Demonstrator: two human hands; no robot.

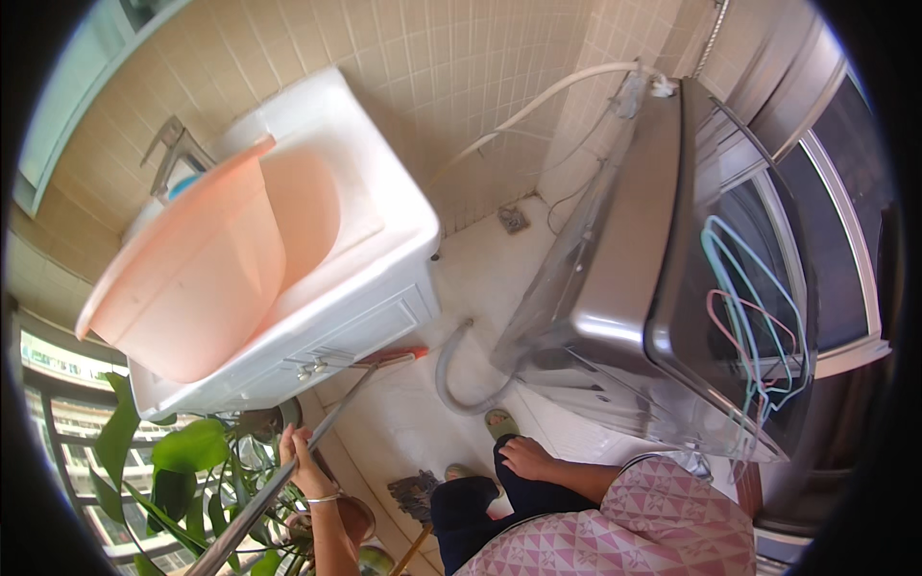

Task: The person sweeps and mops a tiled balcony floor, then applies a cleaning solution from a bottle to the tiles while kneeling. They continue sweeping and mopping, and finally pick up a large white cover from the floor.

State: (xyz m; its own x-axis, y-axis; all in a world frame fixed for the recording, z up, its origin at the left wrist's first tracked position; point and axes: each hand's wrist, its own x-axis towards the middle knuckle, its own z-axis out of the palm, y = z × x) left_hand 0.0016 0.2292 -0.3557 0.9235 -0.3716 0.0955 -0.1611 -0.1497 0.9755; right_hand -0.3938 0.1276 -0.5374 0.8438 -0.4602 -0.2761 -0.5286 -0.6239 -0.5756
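Observation:
My left hand (297, 455), with a bangle at the wrist, is closed around a long metal pole (328, 417). The pole slants from the lower left to a red-orange head (395, 355), which lies low by the white vanity cabinet (360, 331) and is partly hidden by it. My right hand (526, 459) rests on my knee in dark trousers and holds nothing. On the floor beside my feet lies a grey mop head (414, 497), with a yellowish handle (413, 549) below it.
A pink plastic basin (194, 288) leans in the white sink (374, 180) under the faucet (173, 155). To the right stands a washing machine (627, 237) with hangers (756, 317) on top. A grey drain hose (443, 381) curves over the floor. Leafy potted plants (191, 446) crowd the left.

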